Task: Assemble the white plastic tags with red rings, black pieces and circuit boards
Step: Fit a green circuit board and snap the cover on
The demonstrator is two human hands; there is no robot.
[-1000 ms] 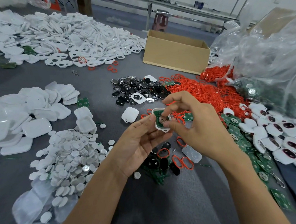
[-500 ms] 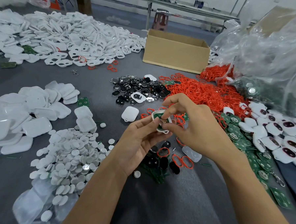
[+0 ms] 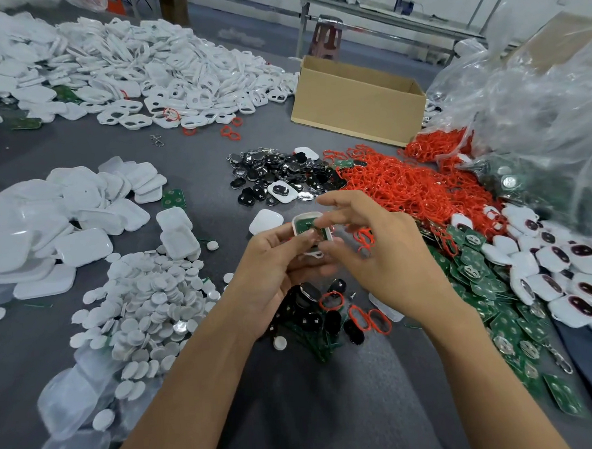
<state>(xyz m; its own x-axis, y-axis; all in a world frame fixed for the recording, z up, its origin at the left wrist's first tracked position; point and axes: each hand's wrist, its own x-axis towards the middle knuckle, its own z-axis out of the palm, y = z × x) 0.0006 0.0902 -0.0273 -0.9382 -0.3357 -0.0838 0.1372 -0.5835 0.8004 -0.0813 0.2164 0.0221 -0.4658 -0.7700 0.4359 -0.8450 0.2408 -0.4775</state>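
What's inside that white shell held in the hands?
A green circuit board lies in the white shell. Fingers of the right hand cover its near half, so anything else inside is hidden.

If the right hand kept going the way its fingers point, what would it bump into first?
Probably the white plastic tag with a green circuit board, held by the left hand; the blurred right hand looks nearly on it.

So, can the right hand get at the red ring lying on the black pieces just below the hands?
Probably yes. The red ring lies uncovered close below the right hand, nothing across it. That hand's fingertips are at the white tag held in the left hand, so it must leave that first.
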